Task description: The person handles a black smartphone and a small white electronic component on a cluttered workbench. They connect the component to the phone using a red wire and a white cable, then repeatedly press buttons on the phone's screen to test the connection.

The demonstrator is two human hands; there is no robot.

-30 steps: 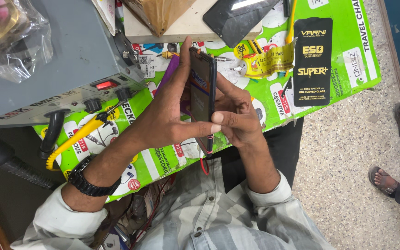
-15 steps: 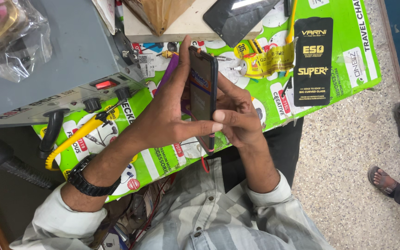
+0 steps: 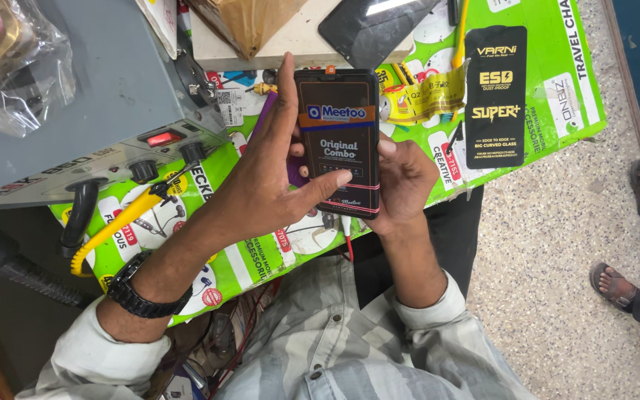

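While held flat toward the camera above the lap, phone screen (image 3: pixel 338 141) gripped by both hands. Dark, with an orange-and-white sticker band and pale print on its face; turned from edge-on a second ago to full face now. Left hand (image 3: pixel 261 185) wrapped round the left edge, forefinger stretched up along that side, thumb laid across the lower face. Watch (image 3: pixel 142 292) on the left wrist, pale cuff pushed back. Right hand (image 3: pixel 405 178) cupped behind and under the right edge, thumb tip pressing the right rim, fingers hidden behind. Neither hand loose; both clasping the one piece.

Beneath the hands, green mat (image 3: pixel 557 111) spread over the bench, printed with earphone pictures. On it, just left of the left forearm, yellow coiled cord (image 3: pixel 109 230) running to a tool tip near the knobs. Further left, grey station (image 3: pixel 112 96) with a lit red switch and two black knobs, black hose plugged in at its front.

Right of the screen, black packet (image 3: pixel 496 96) lying flat on the mat, apart from the hands. Between the packet and the screen, small yellow wrappers (image 3: pixel 424 92).

Further off, black glass panel (image 3: pixel 372 26) on a pale board, brown paper bag (image 3: pixel 250 22) beside it, contents not visible. Top left, clear bag (image 3: pixel 16 67) on the station, holding something gold-coloured, blurred.

Far right on speckled floor, another person's sandalled feet (image 3: pixel 620 285).
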